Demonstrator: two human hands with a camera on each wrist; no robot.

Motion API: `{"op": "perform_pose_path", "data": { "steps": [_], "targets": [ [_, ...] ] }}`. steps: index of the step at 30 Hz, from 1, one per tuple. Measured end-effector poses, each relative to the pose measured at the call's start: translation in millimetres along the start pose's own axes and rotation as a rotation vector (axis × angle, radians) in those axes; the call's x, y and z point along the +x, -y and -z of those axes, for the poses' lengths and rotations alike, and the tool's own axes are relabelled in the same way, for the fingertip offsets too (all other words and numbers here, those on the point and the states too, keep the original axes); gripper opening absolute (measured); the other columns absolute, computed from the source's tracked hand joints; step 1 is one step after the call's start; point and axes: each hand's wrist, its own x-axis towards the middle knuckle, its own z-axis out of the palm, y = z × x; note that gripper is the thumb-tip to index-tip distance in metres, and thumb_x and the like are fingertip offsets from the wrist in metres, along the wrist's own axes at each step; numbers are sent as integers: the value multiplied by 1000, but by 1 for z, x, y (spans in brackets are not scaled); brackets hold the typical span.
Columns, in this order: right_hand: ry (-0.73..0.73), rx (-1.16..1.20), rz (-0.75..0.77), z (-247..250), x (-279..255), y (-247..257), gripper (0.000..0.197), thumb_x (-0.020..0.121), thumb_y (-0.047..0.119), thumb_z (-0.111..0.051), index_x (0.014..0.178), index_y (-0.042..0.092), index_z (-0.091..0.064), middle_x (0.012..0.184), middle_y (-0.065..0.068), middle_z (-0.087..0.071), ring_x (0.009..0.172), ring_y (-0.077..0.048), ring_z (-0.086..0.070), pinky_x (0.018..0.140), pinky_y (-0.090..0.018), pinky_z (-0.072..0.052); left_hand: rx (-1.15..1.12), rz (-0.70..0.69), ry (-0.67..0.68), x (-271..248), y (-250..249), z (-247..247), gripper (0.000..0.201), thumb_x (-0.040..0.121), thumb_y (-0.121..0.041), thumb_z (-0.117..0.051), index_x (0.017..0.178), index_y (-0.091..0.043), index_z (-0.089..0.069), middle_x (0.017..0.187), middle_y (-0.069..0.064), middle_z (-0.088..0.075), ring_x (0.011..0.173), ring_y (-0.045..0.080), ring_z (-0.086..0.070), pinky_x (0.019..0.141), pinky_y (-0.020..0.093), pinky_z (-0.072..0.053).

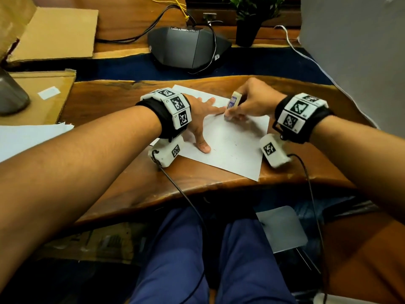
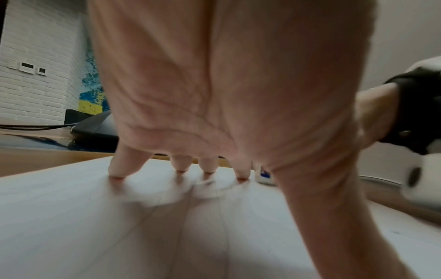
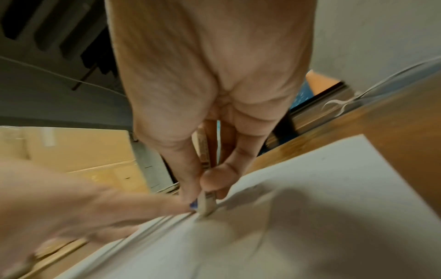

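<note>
A white sheet of paper [image 1: 232,145] lies on the wooden table [image 1: 122,172]. My left hand [image 1: 202,119] presses it flat with spread straight fingers [image 2: 117,166] and thumb. My right hand [image 1: 247,104] pinches a white eraser with a blue printed sleeve [image 1: 233,102], its lower end down on the paper beside my left index fingertip. In the right wrist view the eraser [image 3: 206,205] sits between my thumb and fingers, touching the paper [image 3: 310,217]. From the left wrist view the eraser [image 2: 263,174] shows past my index finger on the paper [image 2: 95,217]. Small eraser crumbs dot the sheet.
A black conference phone [image 1: 186,49] with cables sits beyond the paper. Behind it stands a potted plant [image 1: 249,20]. Cardboard pieces [image 1: 54,34] lie at the back left, with a grey container [image 1: 11,93] at the left edge. More white paper [image 1: 28,137] lies at the left.
</note>
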Motion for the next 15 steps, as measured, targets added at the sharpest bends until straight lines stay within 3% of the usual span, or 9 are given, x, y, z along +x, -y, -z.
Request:
{"op": "perform_pose_path", "data": {
  "steps": [3,5,9,13,15],
  "targets": [
    [-88,-45,2,-2,8,-3,27,75,27,-85,94,10,-75,89,-5,-75,75,-14,-71,59,-21,-56,6,1,3,0,-1,0,135,52,-66,-82,150,-49,9,163,-7,16,151,27,4,117,57,-11],
    [-60,-130,54,-14,-5,-1,32,74,31,-85,97,11,-74,91,-3,-74,79,-13,-69,67,-28,-60,12,3,-3,-1,-1,0,133,56,-64,-81,151,-46,8,163,-7,16,151,26,5,117,56,-9],
    [151,-141,133,-23,-29,8,22,75,33,-85,87,17,-75,78,6,-73,68,-6,-70,58,-17,-54,9,-8,-3,-1,-1,-1,133,57,-62,-83,152,-45,9,162,-8,18,151,25,7,118,55,-6],
    [-50,-74,14,1,1,-1,26,72,31,-87,88,13,-76,81,-1,-75,68,-7,-69,51,-13,-47,1,-14,-2,0,0,-1,135,51,-65,-82,150,-50,8,163,-8,16,151,26,6,117,57,-9],
    [-103,-90,19,1,5,0,24,74,27,-87,88,11,-76,85,-5,-75,71,-11,-70,54,-17,-52,10,-13,-5,-1,0,-2,135,51,-66,-82,150,-49,8,163,-8,15,151,26,5,117,57,-10]
  ]
}}
